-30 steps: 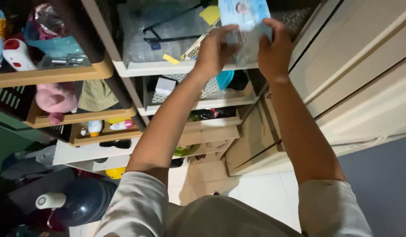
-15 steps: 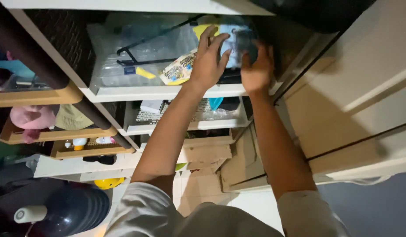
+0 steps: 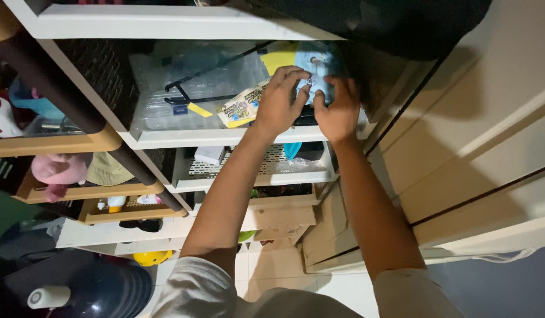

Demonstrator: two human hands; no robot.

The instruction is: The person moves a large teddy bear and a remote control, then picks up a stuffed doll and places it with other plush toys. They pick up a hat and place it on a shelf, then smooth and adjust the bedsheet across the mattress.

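Inside the white shelf compartment point(image 3: 225, 136) at the top of the view, a light blue packet point(image 3: 317, 65) is held between both hands. The packet is seen as a flat, roughly rectangular thing with a pale blue face and a small printed picture near its upper part; its surface looks glossy, like thin plastic film, and its lower part is hidden behind the fingers. It is kept upright, toward the right end of the compartment, just in front of a yellow sheet point(image 3: 278, 59). The left hand point(image 3: 278, 106) is laid against the packet's left edge, its fingers bent and close together, with the tips pressed on the blue face. The right hand point(image 3: 338, 111) is set at the packet's lower right, its fingers curled round the edge and its thumb brought toward the left hand's fingertips, so that the packet is pinched from both sides. Just beside the left hand a yellow printed wrapper point(image 3: 242, 107) is seen lying on clear plastic bags point(image 3: 190, 76), over which a thin black wire frame point(image 3: 207, 82) is laid. Below, a perforated white tray point(image 3: 249, 171) is visible between the two forearms.
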